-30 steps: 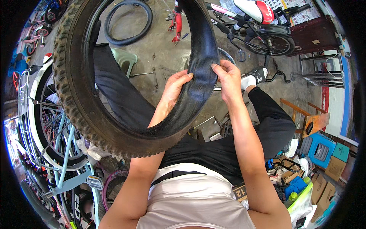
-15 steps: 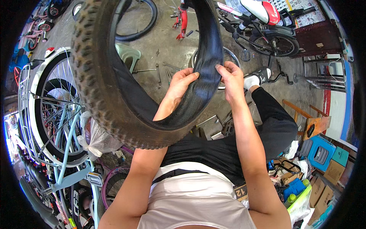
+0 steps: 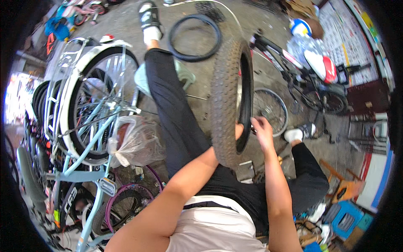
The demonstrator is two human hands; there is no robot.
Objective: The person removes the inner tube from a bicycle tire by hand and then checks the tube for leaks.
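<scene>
Knobby tire [image 3: 226, 101] upright above person's lap, almost edge-on, tread turned left. Left hand [image 3: 239, 131] reached inside ring, mostly hidden; could not tell whether fingers gripped. Right hand [image 3: 263, 131] sat at tire's right edge, fingers bent; couldn't make out any grip. Black rubber ring [image 3: 194, 58] lay on far floor; spoked wheel [image 3: 270, 110] lay right; clear plastic bag [image 3: 140, 145] hung left.

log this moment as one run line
left hand: partly hidden, seen through tyre opening | right hand: at tyre's right edge, grip unclear | tyre: upright, knobby tread | background: black rubber ring on floor
</scene>
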